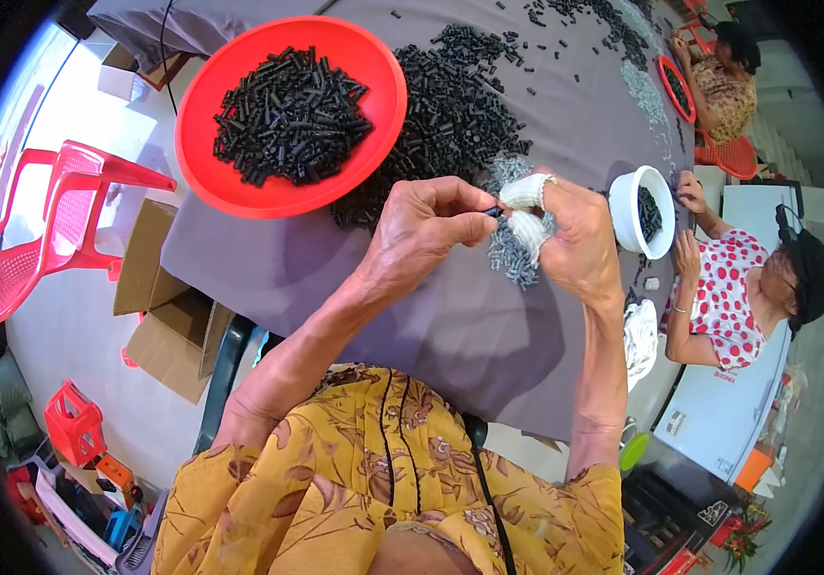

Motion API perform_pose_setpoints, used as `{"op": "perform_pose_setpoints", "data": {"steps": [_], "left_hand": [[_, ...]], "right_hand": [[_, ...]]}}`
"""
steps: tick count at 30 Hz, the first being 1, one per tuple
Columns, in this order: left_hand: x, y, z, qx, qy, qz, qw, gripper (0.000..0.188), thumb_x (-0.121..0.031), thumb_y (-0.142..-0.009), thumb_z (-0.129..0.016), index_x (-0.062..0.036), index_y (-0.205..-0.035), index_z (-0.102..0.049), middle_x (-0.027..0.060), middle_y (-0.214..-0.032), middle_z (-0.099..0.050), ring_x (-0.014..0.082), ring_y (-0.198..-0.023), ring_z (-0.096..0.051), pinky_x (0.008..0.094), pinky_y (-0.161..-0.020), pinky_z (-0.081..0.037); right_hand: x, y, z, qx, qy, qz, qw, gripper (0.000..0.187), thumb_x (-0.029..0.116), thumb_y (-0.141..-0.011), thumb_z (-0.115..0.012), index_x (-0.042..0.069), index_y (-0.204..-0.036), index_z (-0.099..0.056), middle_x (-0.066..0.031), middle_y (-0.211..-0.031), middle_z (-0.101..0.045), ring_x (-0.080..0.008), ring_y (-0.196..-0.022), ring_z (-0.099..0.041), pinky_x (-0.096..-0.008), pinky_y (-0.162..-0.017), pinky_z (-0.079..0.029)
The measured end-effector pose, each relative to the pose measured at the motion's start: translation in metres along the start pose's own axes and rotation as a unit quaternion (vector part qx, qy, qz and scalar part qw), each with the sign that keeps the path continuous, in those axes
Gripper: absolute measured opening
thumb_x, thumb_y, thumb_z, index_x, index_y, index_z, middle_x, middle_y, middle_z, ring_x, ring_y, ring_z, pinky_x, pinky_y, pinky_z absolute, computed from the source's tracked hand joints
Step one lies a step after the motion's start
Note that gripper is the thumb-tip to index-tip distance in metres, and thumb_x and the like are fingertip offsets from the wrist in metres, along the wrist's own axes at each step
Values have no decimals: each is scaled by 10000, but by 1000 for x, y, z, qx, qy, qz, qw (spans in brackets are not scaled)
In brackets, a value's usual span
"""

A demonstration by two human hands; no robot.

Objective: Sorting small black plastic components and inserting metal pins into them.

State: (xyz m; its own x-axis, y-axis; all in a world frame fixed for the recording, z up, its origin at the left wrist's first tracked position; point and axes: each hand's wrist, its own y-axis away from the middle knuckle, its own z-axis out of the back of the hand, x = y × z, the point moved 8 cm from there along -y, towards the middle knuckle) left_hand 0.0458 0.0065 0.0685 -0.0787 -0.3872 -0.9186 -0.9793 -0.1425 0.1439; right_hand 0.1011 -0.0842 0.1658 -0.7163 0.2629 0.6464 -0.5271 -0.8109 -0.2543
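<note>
Black, short, tube-like pc (494,212) sits btwn our two hands, to the lower R of the red dish (388,88); its long axis looks to run roughly hand to hand, tho it's too small to be sure. Our L hand (420,222), nearer the dish, pinches one end w/ thumb & forefinger. Our R hand (580,240), further R of the dish, has white finger covers (525,194) & looks pinched on the other end; exact grip's partly hidden. Neither hand's clearly nearer the pc: both are at it

Grey heap (513,264) of small pcs lies R of & lower than the dish, right under our R fingers, which hide part of it. Black heap (460,105) is just R of the dish; white bowl (622,216) w/ black pcs stands well R of the dish, past our R hand. Nothing seems to block btwn our fingertips
</note>
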Motion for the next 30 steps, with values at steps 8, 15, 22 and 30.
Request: {"op": "perform_pose_setpoints", "data": {"steps": [8, 15, 22, 30], "left_hand": [[-3, 1, -2, 4, 1, 0, 1000, 141, -47, -765, -682, 24, -884, -654, 23, -721, -620, 74, -652, -543, 223, -612, -443], [9, -2, -1, -5, 30, 16, 999, 125, -48, -768, -684, 9, -873, -645, 26, -740, -621, 84, -667, -551, 229, -629, -442], [16, -7, 2, 5, 139, 45, 989, 161, -64, -817, -659, 6, -957, -621, 33, -804, -625, 109, -705, -575, 257, -670, -476], [16, -5, -5, -18, 218, 95, 971, 154, -64, -833, -645, -23, -978, -612, 49, -870, -642, 113, -763, -593, 266, -711, -476]], "right_hand": [[10, -3, -2, 41, 26, 42, 998, 203, -80, -617, -575, -16, -809, -585, -157, -726, -549, -361, -671, -552, -396, -584, -444], [-4, -3, -6, 40, 9, 12, 999, 198, -42, -676, -628, -6, -870, -612, -159, -766, -592, -347, -670, -580, -373, -584, -456], [-23, 6, 10, -41, 3, -63, 997, 383, 45, -697, -728, 22, -1064, -620, -115, -883, -657, -212, -762, -641, -314, -680, -502], [3, 9, -8, -77, 218, 54, 972, 440, 80, -588, -723, -24, -991, -583, -141, -894, -605, -328, -854, -562, -405, -781, -420]]}}
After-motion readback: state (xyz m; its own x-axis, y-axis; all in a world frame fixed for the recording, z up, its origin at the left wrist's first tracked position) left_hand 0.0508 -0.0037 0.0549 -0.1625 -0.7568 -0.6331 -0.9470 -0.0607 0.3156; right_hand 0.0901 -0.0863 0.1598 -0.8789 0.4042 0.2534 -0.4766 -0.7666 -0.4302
